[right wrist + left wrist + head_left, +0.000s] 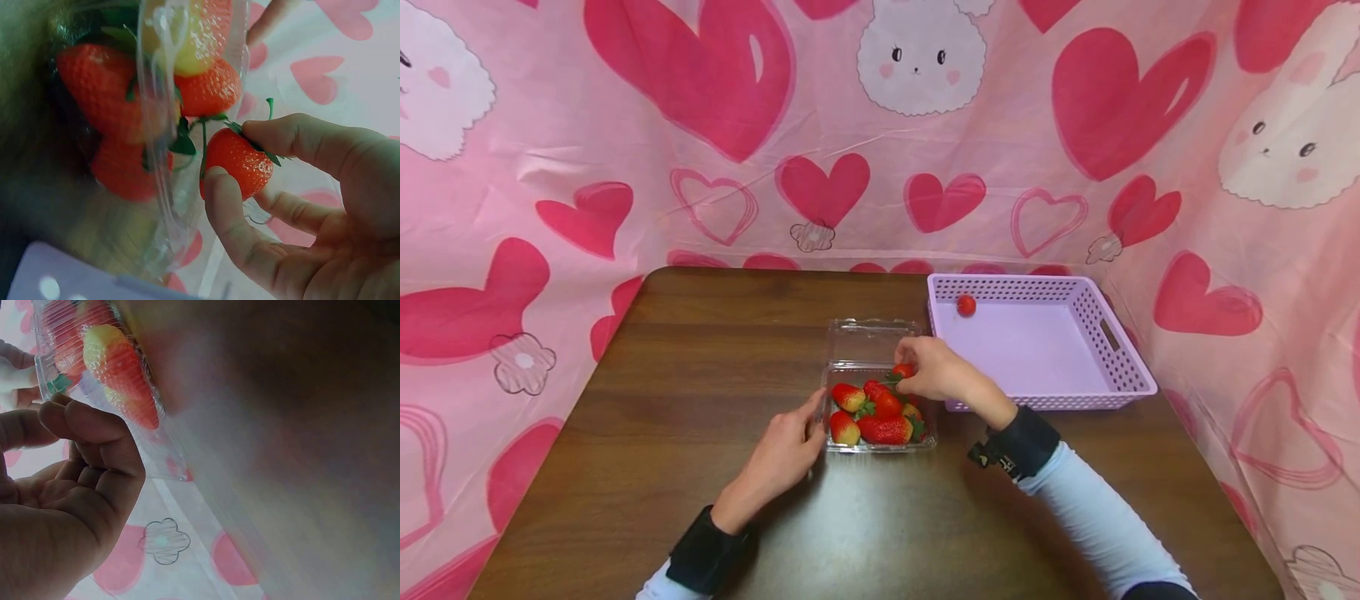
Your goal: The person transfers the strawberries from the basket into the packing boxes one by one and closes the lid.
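Note:
A clear plastic clamshell box (880,447), lid folded back, holds several red strawberries (886,430), some pale yellow at one end. Over its back right corner my right hand (942,371) pinches one strawberry (240,162) between thumb and fingers; its green leaves show under the thumb in the right wrist view. My left hand (784,450) is at the box's left side, index fingertip right at the wall. In the left wrist view its fingers (94,428) are loosely bent beside the clear wall, with nothing in the palm.
To the right of the box stands a shallow lilac basket (1022,402) with perforated walls, one strawberry (966,306) in its back left corner. Both stand on a brown wooden table (700,367). Behind hangs a pink cloth (880,133) with hearts and rabbits.

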A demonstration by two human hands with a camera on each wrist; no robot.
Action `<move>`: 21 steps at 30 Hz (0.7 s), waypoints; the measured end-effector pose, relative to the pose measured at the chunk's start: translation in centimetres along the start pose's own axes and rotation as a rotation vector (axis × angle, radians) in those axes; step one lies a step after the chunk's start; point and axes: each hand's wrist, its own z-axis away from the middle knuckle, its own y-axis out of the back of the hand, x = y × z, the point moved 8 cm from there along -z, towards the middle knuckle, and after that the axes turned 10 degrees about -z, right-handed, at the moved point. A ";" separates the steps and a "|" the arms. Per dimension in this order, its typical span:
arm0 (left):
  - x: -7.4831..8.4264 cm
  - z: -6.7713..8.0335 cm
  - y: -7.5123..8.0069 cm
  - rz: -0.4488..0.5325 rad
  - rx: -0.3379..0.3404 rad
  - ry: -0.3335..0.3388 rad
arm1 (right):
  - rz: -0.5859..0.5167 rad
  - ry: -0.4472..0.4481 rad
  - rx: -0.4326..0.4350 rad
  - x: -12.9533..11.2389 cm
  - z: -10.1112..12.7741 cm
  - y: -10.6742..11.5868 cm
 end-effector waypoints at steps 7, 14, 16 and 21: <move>0.0 0.0 0.0 0.000 0.002 0.002 | -0.004 0.001 0.026 0.0 -0.4 -1.0; 0.0 0.0 -0.1 0.008 -0.007 0.009 | 0.000 0.028 0.064 -0.3 -0.6 -1.6; 0.0 0.0 -0.1 0.007 -0.010 0.012 | -0.007 0.039 0.069 -0.4 -0.6 -1.8; 0.0 0.0 -0.1 0.009 -0.017 0.018 | -0.043 0.059 0.073 -0.6 -0.7 -2.6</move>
